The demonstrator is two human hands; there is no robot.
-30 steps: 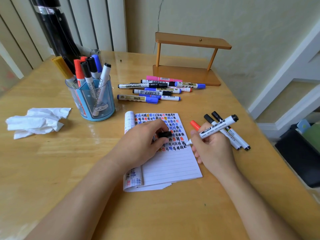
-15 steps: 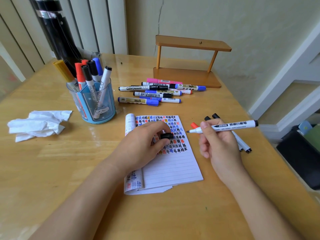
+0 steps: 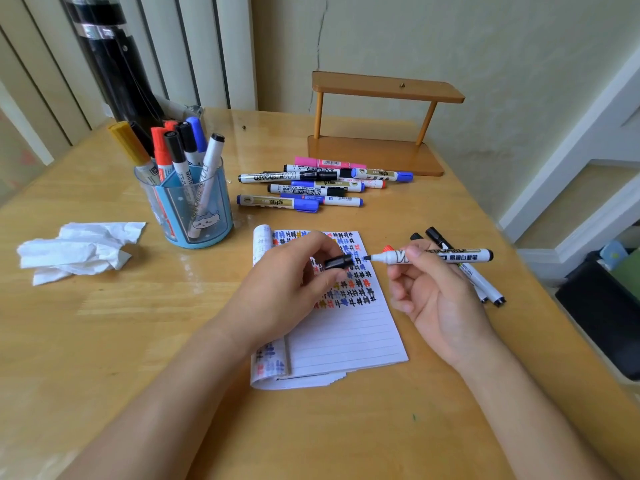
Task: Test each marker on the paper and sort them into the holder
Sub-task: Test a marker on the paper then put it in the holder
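Observation:
My right hand (image 3: 436,299) grips an uncapped black whiteboard marker (image 3: 446,255) held level above the lined notepad (image 3: 346,327), its tip pointing left. My left hand (image 3: 287,292) pinches the marker's black cap (image 3: 338,262), whose opening faces the tip a short gap away. The notepad's upper half is covered in small coloured test marks. A clear blue holder (image 3: 188,202) at the left holds several upright markers. A pile of capped markers (image 3: 311,185) lies behind the notepad.
Three markers (image 3: 485,289), one of them red-capped, lie to the right of the notepad, partly behind my right hand. Crumpled white tissue (image 3: 79,249) sits at the left. A small wooden shelf (image 3: 377,123) stands at the back; a black cylinder (image 3: 114,64) stands behind the holder.
My right hand lifted the marker off the paper and turned it level, tip to the left. My left hand raised the cap from the notepad toward the tip.

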